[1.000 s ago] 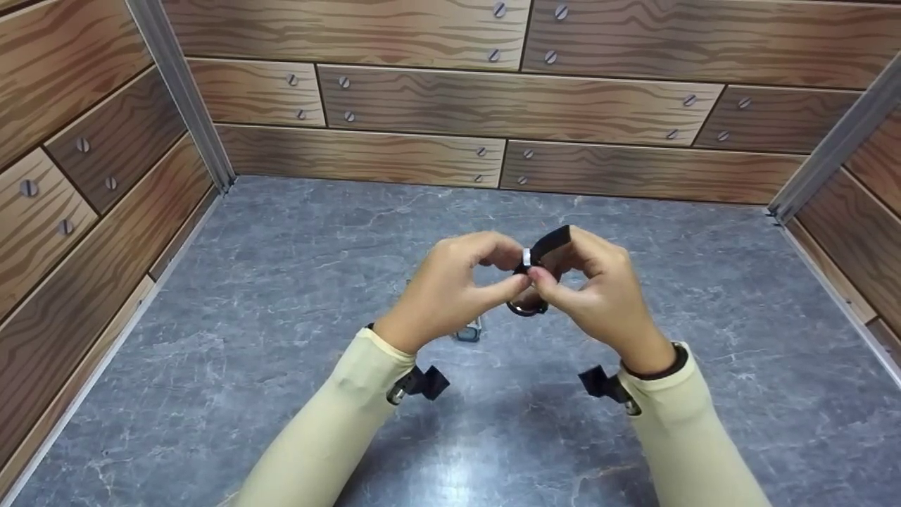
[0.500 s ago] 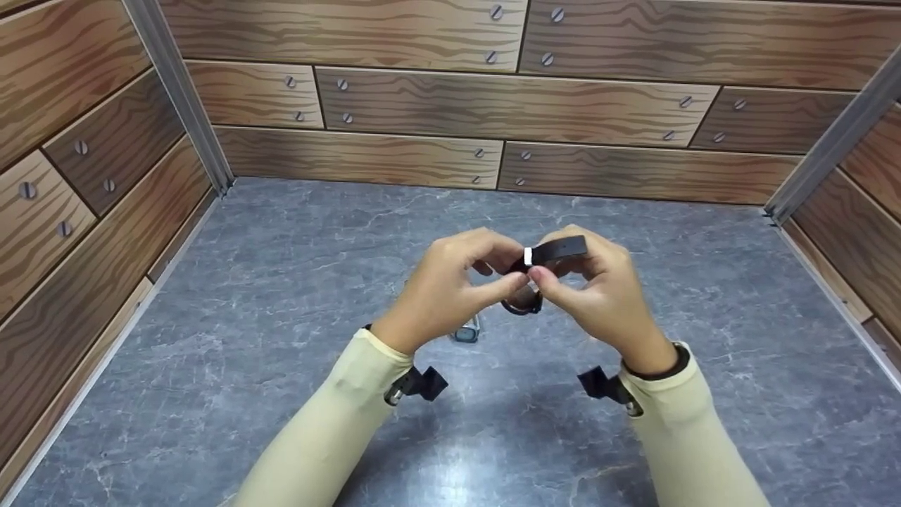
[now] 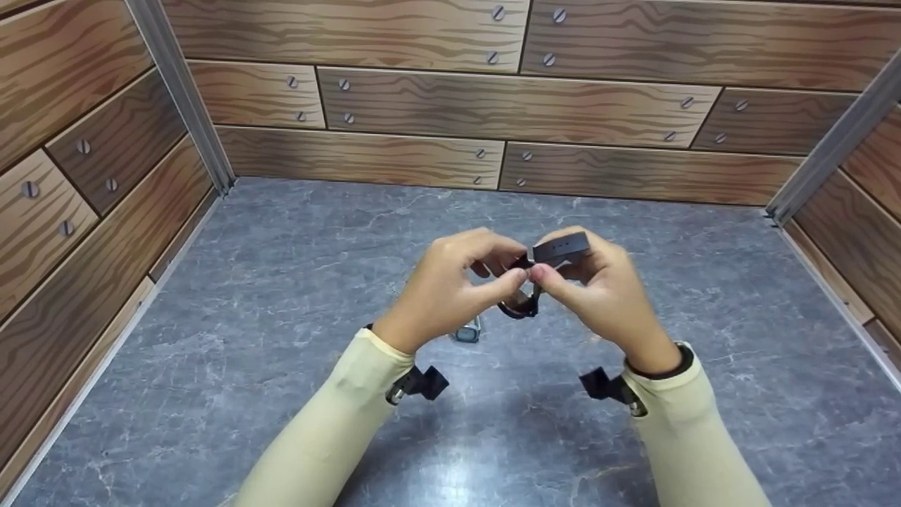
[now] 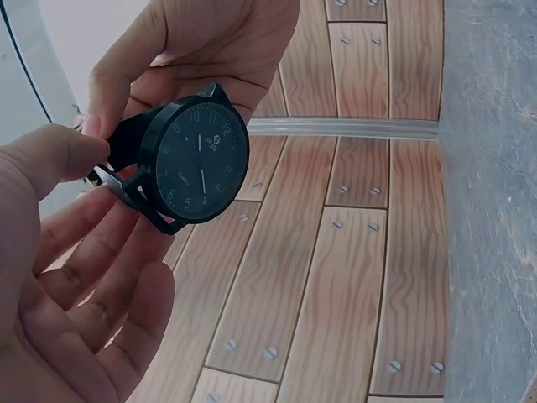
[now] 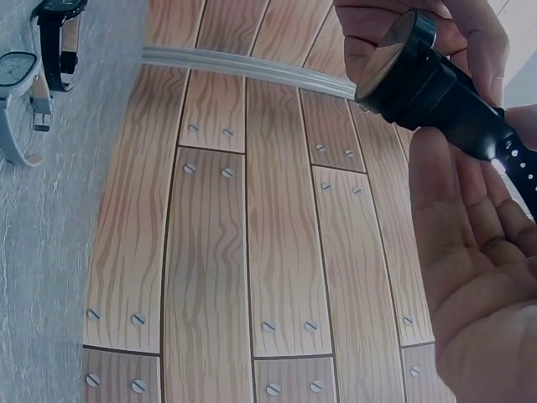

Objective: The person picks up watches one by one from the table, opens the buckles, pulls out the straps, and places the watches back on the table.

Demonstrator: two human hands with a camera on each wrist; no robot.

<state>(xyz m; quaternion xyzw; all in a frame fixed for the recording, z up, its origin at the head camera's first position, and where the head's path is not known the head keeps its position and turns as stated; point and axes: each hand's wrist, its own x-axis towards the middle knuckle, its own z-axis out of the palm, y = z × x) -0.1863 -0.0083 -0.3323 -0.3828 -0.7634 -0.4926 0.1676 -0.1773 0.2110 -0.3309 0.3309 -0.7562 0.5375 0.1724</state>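
Both hands hold a black wristwatch point(image 3: 561, 246) above the tabletop. The left hand point(image 3: 457, 285) pinches its strap by the buckle between thumb and fingers. From the other side the right hand point(image 3: 595, 285) grips the strap, thumb tip close to the left thumb. The strap's free end, with its row of holes point(image 5: 518, 159), sticks out to the right. In the left wrist view the round dark dial point(image 4: 203, 164) with pale numerals faces the camera. The strap bends in a loop, and the watch case hangs below the fingers. Fingers hide part of the buckle.
On the grey marbled tabletop point(image 3: 317, 232) behind the left hand lies a watch with a squarish face point(image 3: 466, 332). The right wrist view shows a pale-strapped watch point(image 5: 17, 69) and a black watch point(image 5: 52, 38) there. Wood-patterned walls point(image 3: 422, 98) enclose the table.
The strap's free end has swung from pointing upward to lying out to the right, and its holes now show. The bright buckle has turned mostly out of sight. Both hands stay nearly in place.
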